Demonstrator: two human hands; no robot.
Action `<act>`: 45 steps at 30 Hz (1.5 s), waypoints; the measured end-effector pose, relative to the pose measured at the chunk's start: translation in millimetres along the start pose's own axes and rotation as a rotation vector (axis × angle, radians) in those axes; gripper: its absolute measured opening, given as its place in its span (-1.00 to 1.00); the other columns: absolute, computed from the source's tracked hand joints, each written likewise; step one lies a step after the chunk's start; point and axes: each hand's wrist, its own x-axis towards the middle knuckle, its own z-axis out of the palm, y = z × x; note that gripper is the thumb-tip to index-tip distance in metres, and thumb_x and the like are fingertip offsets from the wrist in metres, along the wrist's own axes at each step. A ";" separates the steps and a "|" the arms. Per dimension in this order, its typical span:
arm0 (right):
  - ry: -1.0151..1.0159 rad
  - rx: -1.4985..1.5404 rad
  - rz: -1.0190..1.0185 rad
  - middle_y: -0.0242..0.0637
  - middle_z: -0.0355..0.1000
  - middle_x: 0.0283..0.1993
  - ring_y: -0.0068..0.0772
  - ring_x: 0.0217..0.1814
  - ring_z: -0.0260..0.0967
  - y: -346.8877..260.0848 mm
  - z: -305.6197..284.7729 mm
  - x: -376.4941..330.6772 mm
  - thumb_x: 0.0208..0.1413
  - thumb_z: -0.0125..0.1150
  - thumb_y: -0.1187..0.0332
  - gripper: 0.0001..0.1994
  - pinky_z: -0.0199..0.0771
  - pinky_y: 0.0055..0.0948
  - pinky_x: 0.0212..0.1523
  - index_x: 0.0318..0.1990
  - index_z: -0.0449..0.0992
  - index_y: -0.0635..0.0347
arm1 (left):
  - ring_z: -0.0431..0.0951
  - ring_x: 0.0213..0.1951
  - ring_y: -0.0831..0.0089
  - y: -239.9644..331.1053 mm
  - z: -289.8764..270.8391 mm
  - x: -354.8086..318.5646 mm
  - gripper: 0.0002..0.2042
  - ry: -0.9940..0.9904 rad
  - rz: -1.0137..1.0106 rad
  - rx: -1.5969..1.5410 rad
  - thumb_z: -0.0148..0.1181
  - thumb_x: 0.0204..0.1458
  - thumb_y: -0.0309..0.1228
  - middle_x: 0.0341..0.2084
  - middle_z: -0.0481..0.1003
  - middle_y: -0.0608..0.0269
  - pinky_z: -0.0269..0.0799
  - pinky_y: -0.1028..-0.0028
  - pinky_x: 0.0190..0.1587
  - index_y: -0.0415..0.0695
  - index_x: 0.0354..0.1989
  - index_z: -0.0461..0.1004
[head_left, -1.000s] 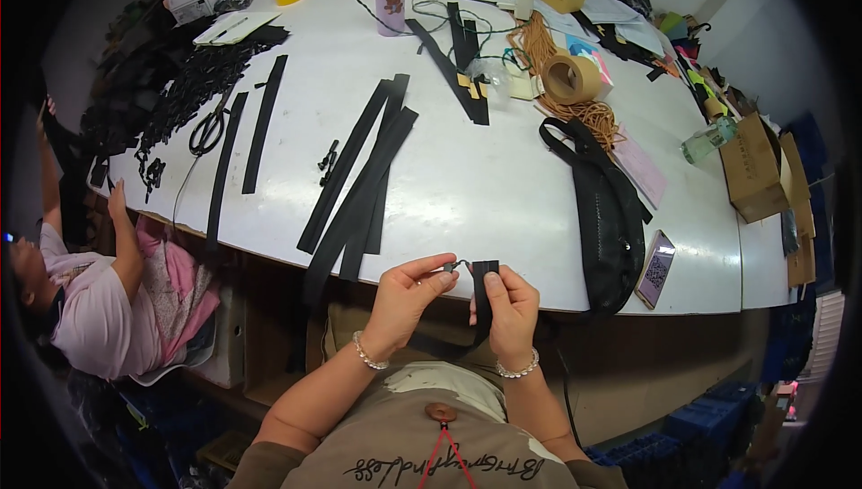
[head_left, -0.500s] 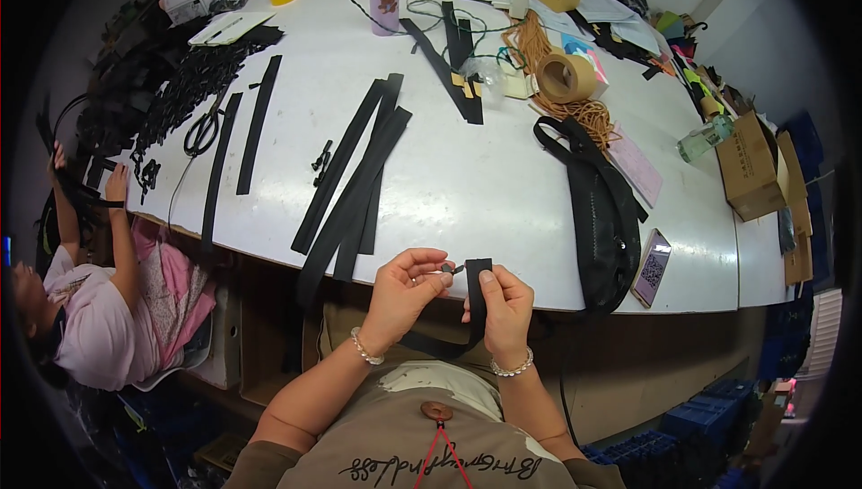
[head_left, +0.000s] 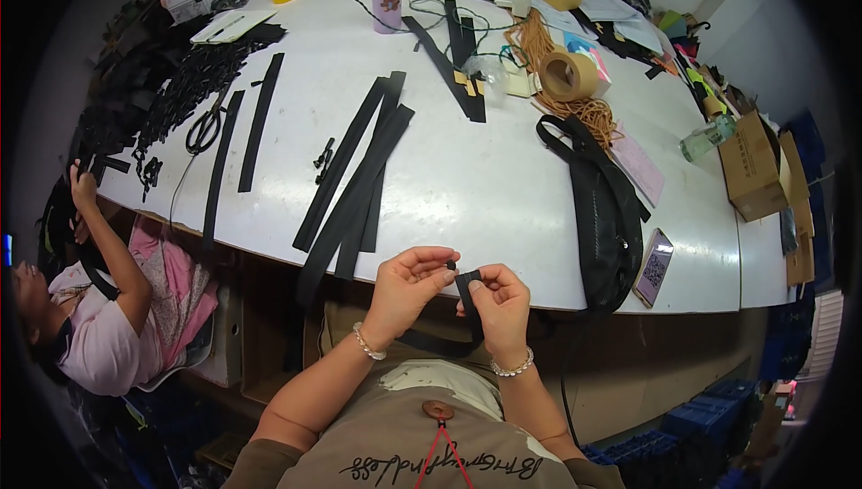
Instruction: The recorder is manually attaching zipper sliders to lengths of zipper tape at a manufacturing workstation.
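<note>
My left hand (head_left: 406, 290) pinches a small black piece, probably a zipper slider (head_left: 452, 265), between thumb and fingertips. Against it, my right hand (head_left: 500, 302) grips the upper end of a black zipper tape (head_left: 464, 284), thumb on top. The rest of that tape curves down below my hands, in front of my lap. Just beyond the left hand, long black strips (head_left: 359, 179) lie crossed on the table, some hanging over its near edge. Several small black pieces (head_left: 324, 156) like the held one lie beside them.
On the white table (head_left: 485, 193) are a black bag (head_left: 603, 229), a phone (head_left: 654, 267), tape rolls (head_left: 568, 77), brown cord, scissors (head_left: 204, 132) and a bottle (head_left: 386, 0). A dark heap (head_left: 193, 76) covers the far left. A co-worker (head_left: 108, 309) sits at left; a carton (head_left: 750, 170) stands right.
My hands have drawn closer together, and the zipper tape's end has tilted left toward the small piece. The co-worker's arms have moved, taking the dark strips lower.
</note>
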 end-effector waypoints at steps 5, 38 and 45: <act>-0.001 -0.013 -0.023 -0.32 0.43 -0.41 -0.64 -0.53 0.38 -0.3 2.0 1.5 0.10 0.04 0.58 -0.91 0.48 -0.65 -0.51 -0.24 0.42 0.36 | 0.50 -0.13 0.52 4.8 2.7 -2.4 -0.68 -0.023 0.000 0.006 0.15 0.01 -0.67 -0.13 0.49 0.09 0.49 0.58 -0.07 -0.34 -0.02 0.39; -0.084 0.381 -0.254 -0.37 0.36 -0.23 -0.57 -0.18 0.27 25.1 -2.8 7.8 0.11 0.13 0.53 -0.97 0.28 -0.59 -0.09 -0.30 0.46 0.23 | 0.44 -0.34 0.69 -8.6 13.7 -4.5 -0.81 0.012 -0.293 -0.330 0.06 0.17 -0.33 -0.34 0.50 0.39 0.40 0.68 -0.22 -0.17 -0.19 0.48; -0.174 0.091 -0.222 -0.31 0.35 -0.18 -0.57 -0.13 0.27 4.8 0.4 10.0 0.12 0.11 0.52 -0.96 0.31 -0.53 -0.06 -0.30 0.39 0.22 | 0.49 -0.35 0.62 -10.1 5.5 -0.4 -0.81 0.096 -0.138 -0.024 0.08 0.15 -0.39 -0.39 0.53 0.30 0.46 0.63 -0.25 -0.26 -0.22 0.50</act>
